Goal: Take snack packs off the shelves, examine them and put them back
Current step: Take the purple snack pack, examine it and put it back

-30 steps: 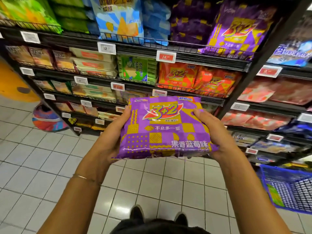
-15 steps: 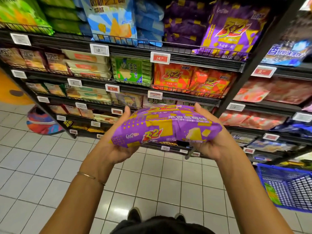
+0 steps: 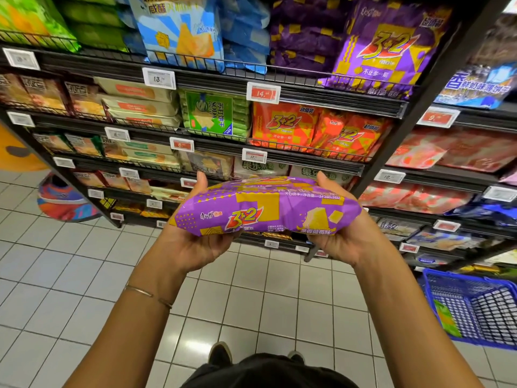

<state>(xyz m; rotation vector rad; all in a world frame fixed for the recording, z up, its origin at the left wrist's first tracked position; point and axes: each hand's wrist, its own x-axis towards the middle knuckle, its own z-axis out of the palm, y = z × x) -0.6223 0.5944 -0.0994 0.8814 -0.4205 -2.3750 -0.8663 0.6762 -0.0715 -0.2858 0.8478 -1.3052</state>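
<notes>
I hold a purple and yellow "3+2" snack pack in front of the shelves, tipped almost flat so its side panel faces me. My left hand grips its left end from below, thumb up along the far edge. My right hand grips the right end the same way. More purple "3+2" packs stand on the top shelf at the right. Orange "3+2" packs fill the shelf below them.
Black wire shelves with price tags carry several rows of biscuit and cracker packs. A blue shopping basket sits on the tiled floor at the lower right. My shoes show at the bottom.
The pack went from facing me upright to tipped over nearly flat, with its side panel towards me. Both hands turned with it, palms now upward, and rose slightly.
</notes>
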